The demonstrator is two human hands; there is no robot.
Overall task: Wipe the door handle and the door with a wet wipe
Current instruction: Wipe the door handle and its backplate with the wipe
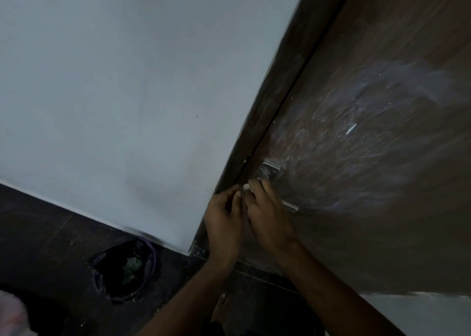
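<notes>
Low in the centre of the frame both hands work the door handle (270, 170) on the smeared brown door (382, 157): right hand (267, 208) curled over its lever, left hand (224, 215) loosely curled beside; the wipe barely shows, so the door comes next, I judge

The right hand (267, 214) covered most of the silver metal lever door handle (270, 170), leaving only its square mounting plate and the far tip of the lever in sight. A small white scrap (likely the wet wipe, too little showing to tell) (246, 187) peeked between the fingers of both hands. The left hand (224, 218) hid its own fingertips. The brown wood-grain door (382, 157) ran off the right edge, and a blurred pale object (12, 315) was cut off at bottom left.
</notes>
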